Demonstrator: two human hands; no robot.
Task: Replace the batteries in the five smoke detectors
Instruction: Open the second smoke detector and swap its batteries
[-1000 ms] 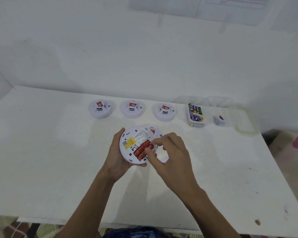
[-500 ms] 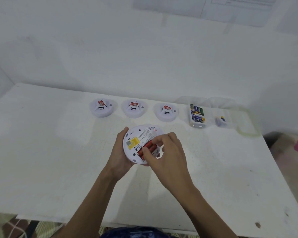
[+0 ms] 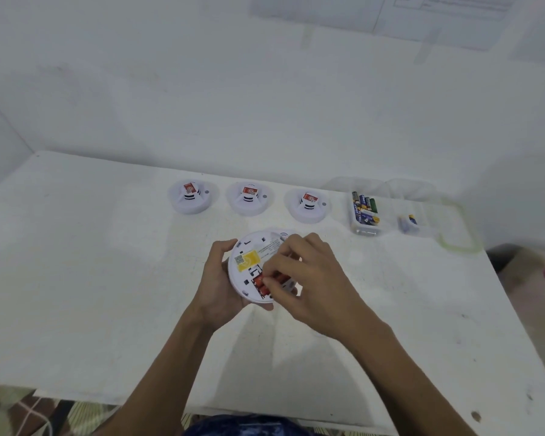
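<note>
My left hand [image 3: 217, 278] holds a round white smoke detector [image 3: 249, 262] back side up, above the table's middle. Its back carries a yellow label and an open bay with red batteries [image 3: 260, 283]. My right hand [image 3: 309, 278] covers the detector's right half, with its fingertips pinched on the red batteries. Behind the held detector lies another white round piece [image 3: 283, 236], mostly hidden. Three white smoke detectors [image 3: 190, 198] [image 3: 249, 199] [image 3: 307, 205] stand in a row at the back of the table.
A clear plastic box [image 3: 364, 229] with several batteries stands at the back right; beside it a second clear container [image 3: 422, 228] holds two small batteries [image 3: 408, 222]. The white table [image 3: 76, 278] meets a white wall behind. Floor shows past the table's right edge.
My right hand has slid left and down over the detector, and its fingers now pinch the red batteries. The detector has tilted slightly in my left hand.
</note>
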